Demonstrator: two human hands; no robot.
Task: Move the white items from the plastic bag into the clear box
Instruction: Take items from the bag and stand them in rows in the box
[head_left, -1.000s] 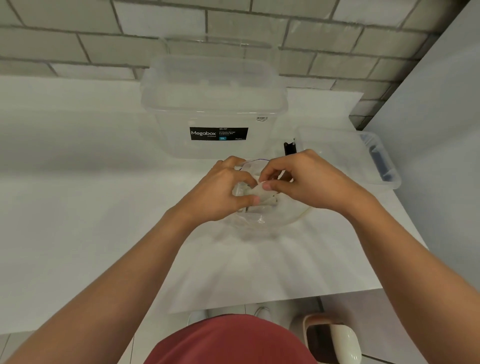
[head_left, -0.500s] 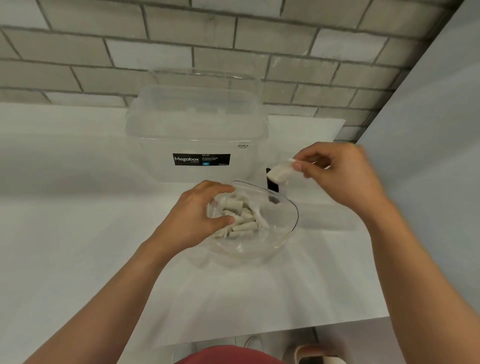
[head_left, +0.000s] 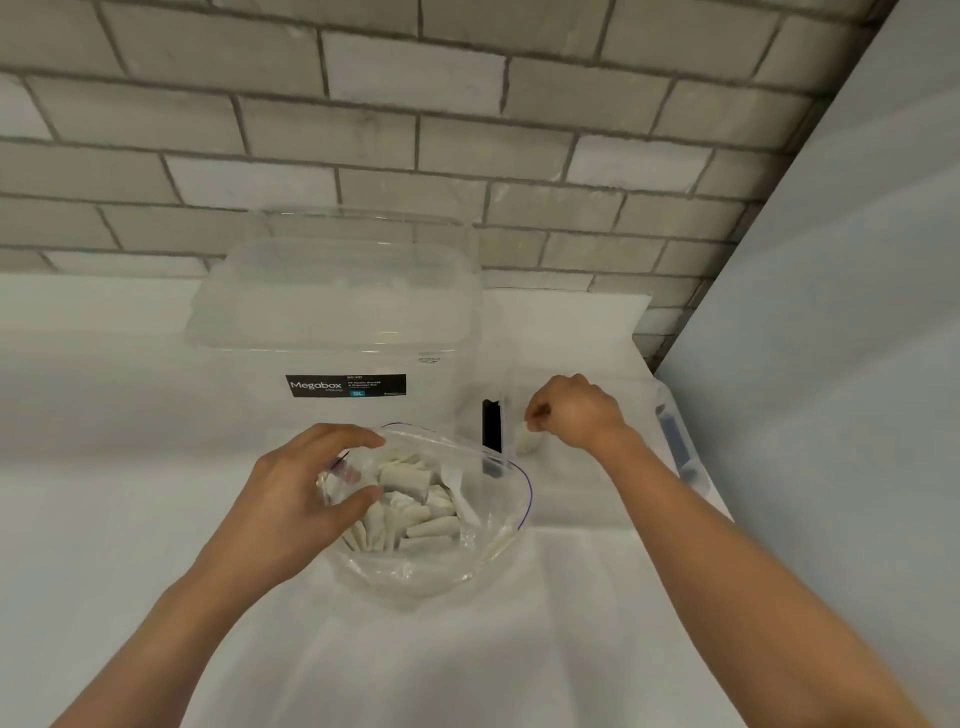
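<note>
a white piece (head_left: 525, 440) is pinched by the right hand (head_left: 576, 415), the clear box (head_left: 631, 387) just beneath the pinch, best released low, while the bag (head_left: 488, 525) rim is gripped by the left hand (head_left: 291, 499).

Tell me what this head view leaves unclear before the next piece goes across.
All in the head view, the only one:
- Right hand and white piece: curled fingers hide whether it is gripped or released.
- Clear box: hand and forearm cover its floor, so the contents are unseen.
- White items in the plastic bag: left hand and folds block a count.
- Black object: unidentifiable behind the box wall.
</note>
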